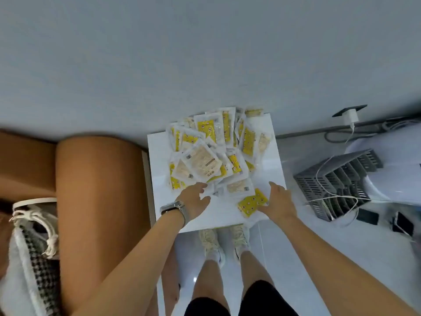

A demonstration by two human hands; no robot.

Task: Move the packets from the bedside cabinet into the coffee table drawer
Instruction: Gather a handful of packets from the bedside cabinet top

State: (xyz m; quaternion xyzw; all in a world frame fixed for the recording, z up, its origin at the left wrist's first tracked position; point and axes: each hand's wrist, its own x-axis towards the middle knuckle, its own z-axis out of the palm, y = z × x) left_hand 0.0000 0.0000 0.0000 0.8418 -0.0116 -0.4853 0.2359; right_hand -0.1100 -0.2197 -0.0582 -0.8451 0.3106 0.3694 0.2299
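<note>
I see a white bedside cabinet (pixel 266 160) top under both my hands. A heap of yellow-and-clear packets (pixel 211 153) lies on it beyond my fingertips, and one yellow packet (pixel 251 204) lies apart, just beside my right hand (pixel 279 205).

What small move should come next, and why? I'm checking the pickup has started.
Probably close both hands around the pile of packets. Left hand and right hand are open at its near edge on the bedside cabinet, holding nothing.
</note>
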